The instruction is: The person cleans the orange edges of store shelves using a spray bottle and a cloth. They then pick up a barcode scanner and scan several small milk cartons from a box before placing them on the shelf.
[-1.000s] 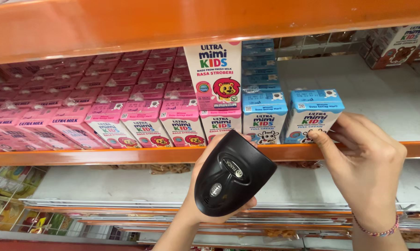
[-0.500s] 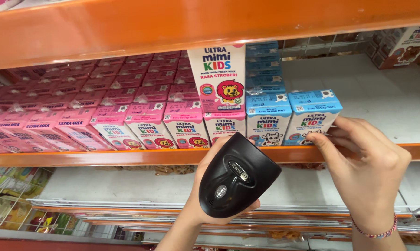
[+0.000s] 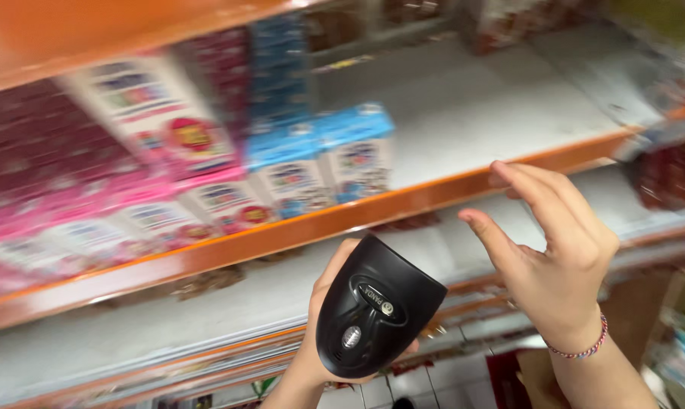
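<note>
My left hand [image 3: 321,342] grips a black handheld barcode scanner [image 3: 373,307], held up in front of an orange-edged shelf [image 3: 229,246]. My right hand [image 3: 558,261] hovers empty to the right of the scanner, fingers apart and slightly curled, a beaded bracelet on its wrist. On the shelf stand blue drink cartons [image 3: 320,159] and, left of them, rows of pink drink cartons [image 3: 92,204], all blurred by motion. My right hand is clear of the cartons, in front of the shelf's edge.
The white shelf board [image 3: 494,106] right of the blue cartons is bare. A lower white shelf [image 3: 130,326] runs under the orange edge. Dark red packages [image 3: 672,178] sit at the far right, and cardboard boxes [image 3: 676,318] stand low on the right.
The view has swung and tilted, so the shelf now slopes. My right hand has left the blue carton it touched and pulled back to the right. The scanner stays in my left hand.
</note>
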